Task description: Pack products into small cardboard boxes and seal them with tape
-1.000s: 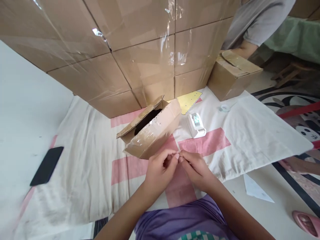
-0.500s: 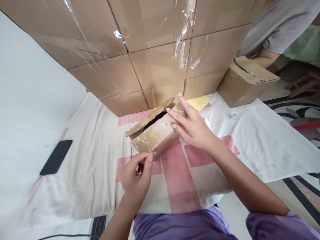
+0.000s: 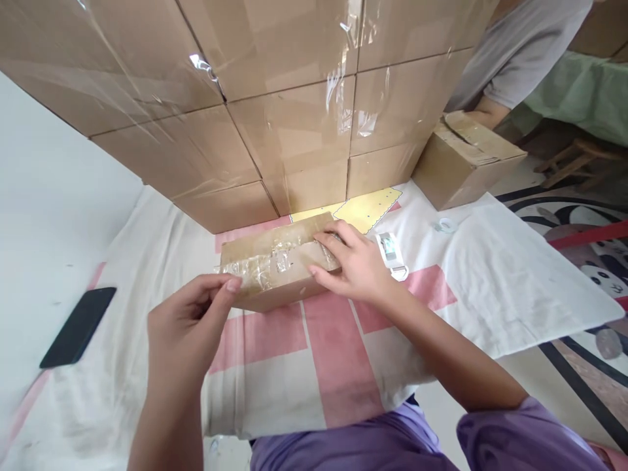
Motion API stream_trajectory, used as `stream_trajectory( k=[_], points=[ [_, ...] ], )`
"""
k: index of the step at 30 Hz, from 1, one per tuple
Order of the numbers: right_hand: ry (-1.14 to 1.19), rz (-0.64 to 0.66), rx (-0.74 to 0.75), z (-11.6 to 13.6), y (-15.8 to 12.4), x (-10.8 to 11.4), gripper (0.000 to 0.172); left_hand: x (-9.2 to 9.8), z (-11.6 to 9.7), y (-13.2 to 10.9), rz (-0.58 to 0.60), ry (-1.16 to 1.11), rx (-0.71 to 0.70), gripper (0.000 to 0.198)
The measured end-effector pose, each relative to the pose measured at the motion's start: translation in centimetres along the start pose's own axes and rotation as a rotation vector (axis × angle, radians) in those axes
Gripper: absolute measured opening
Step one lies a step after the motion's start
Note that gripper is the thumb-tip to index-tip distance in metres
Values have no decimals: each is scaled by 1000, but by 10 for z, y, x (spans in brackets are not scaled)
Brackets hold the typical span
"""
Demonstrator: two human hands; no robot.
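Observation:
A small cardboard box (image 3: 289, 288) lies on the cloth in front of me, its top flaps folded down. Shiny, wrinkled clear tape (image 3: 252, 271) runs along the top seam. My left hand (image 3: 196, 314) is at the box's left end, thumb and forefinger pinched on what looks like the tape's end. On the right part of the top lies my right hand (image 3: 353, 265), its fingers bent over the flaps and its thumb near the front edge, holding the box. The inside of the box is hidden.
Large taped cartons (image 3: 299, 124) are stacked behind the box. A black phone (image 3: 78, 327) lies at the left. A white tape dispenser (image 3: 390, 252), yellow sheets (image 3: 367, 208) and a tape roll (image 3: 445, 225) lie to the right. Another person's arm (image 3: 490, 111) reaches to a second box (image 3: 466, 163).
The raised flap has come down and the box has turned to lie more crosswise. My left hand has moved left and up along with the box's end. My right hand's fingers have bent over the top.

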State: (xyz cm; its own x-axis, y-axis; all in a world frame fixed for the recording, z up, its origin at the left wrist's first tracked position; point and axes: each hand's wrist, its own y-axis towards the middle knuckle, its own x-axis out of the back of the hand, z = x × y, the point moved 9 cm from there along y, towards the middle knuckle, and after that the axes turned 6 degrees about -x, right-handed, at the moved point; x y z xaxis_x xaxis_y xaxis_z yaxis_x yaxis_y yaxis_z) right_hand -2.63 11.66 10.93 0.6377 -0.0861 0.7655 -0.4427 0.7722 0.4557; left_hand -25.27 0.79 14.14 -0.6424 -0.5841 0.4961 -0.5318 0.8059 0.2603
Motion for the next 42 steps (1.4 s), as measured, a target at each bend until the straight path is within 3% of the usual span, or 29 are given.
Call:
stream_trajectory(
  k=[3, 6, 11, 14, 23, 35, 42],
  points=[
    [-35, -26, 10, 3, -1, 4, 52, -23, -18, 15, 220, -52, 27, 17],
    [-80, -49, 59, 9, -3, 9, 48, -40, -31, 31, 355, -28, -6, 24],
    [-65, -22, 69, 7, -4, 7, 38, -63, -30, 48, 548, 41, -56, 29],
    [-21, -45, 63, 6, -3, 7, 35, -62, -19, 54, 576, 75, -39, 31],
    [64, -63, 49, 7, -3, 7, 32, -34, 5, 69, 577, 129, 60, 33],
    [162, -77, 28, 3, -3, 6, 30, -44, 15, 74, 797, 145, 60, 35],
    [193, -63, 14, 1, -3, 5, 30, -49, 16, 81, 822, 240, 5, 34]
  ],
)
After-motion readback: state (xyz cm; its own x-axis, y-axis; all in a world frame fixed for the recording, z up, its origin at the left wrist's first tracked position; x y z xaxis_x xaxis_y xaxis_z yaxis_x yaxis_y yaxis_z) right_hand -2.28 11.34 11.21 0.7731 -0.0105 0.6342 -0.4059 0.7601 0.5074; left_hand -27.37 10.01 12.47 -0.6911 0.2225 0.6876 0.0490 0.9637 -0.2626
